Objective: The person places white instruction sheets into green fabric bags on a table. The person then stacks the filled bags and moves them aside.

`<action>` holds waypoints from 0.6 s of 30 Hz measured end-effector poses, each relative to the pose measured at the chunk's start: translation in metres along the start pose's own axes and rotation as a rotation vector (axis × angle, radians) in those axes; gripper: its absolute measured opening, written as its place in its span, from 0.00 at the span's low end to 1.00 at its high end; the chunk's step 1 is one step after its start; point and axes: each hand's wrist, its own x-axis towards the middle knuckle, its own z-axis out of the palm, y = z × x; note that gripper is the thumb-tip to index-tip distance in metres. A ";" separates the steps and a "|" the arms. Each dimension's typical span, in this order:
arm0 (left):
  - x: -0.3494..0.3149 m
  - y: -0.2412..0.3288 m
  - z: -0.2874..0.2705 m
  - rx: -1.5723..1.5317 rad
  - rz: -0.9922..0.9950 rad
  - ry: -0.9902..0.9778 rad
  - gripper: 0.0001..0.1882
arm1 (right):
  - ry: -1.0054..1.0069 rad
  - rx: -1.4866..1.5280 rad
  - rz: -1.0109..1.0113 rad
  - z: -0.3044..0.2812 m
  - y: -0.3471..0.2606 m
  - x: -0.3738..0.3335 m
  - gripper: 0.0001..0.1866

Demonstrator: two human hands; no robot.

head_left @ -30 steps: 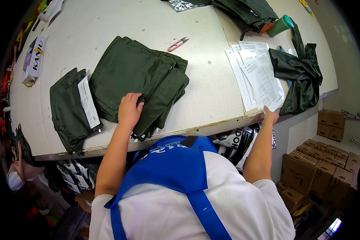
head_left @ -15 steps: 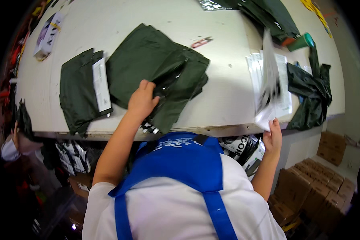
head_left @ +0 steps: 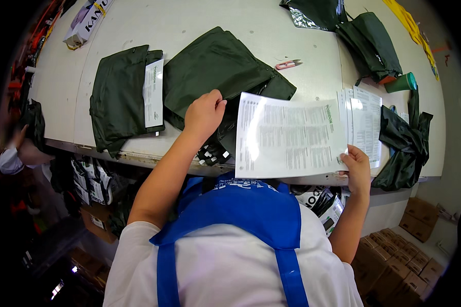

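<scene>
In my right hand (head_left: 357, 165) is a printed paper sheet (head_left: 289, 138), pinched at its right edge and held over the table's front edge. It covers part of the dark green folded fabric piece (head_left: 210, 71) in the middle. My left hand (head_left: 205, 113) is closed at the near side of that fabric, its fingers curled on a fold; black shiny material shows beneath. Left of it lies a second dark green folded piece (head_left: 119, 97), with a white printed card (head_left: 153, 94) along its right side. More printed sheets (head_left: 366, 123) lie stacked by my right hand.
Small red-handled thread snips (head_left: 288, 64) lie beyond the fabric. At the right are a crumpled dark green bundle (head_left: 407, 140), a green cylinder (head_left: 400, 83) and further dark green fabric (head_left: 371, 46). A white box (head_left: 87, 23) stands far left. Cardboard boxes (head_left: 394, 261) sit below right.
My right hand has swung the paper sheet left from the stack, over toward the middle fabric. My left hand still grips near the fabric's near fold.
</scene>
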 end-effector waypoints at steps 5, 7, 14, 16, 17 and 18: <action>-0.001 0.007 0.001 0.022 0.039 0.014 0.08 | 0.080 0.025 -0.072 0.019 -0.007 -0.001 0.19; 0.001 0.006 0.000 0.012 0.045 0.025 0.07 | 0.064 -0.039 -0.064 0.006 -0.012 -0.001 0.19; 0.000 0.015 0.002 0.014 0.079 -0.083 0.06 | 0.068 0.138 -0.142 0.039 -0.009 0.016 0.17; 0.000 0.020 0.004 0.010 0.083 -0.154 0.06 | 0.036 0.228 -0.126 0.078 0.006 0.024 0.16; 0.000 0.023 0.006 -0.018 0.110 -0.170 0.06 | -0.005 0.266 -0.091 0.095 0.018 0.030 0.16; -0.001 0.026 0.008 -0.041 0.137 -0.185 0.06 | -0.069 0.274 -0.088 0.113 0.035 0.035 0.16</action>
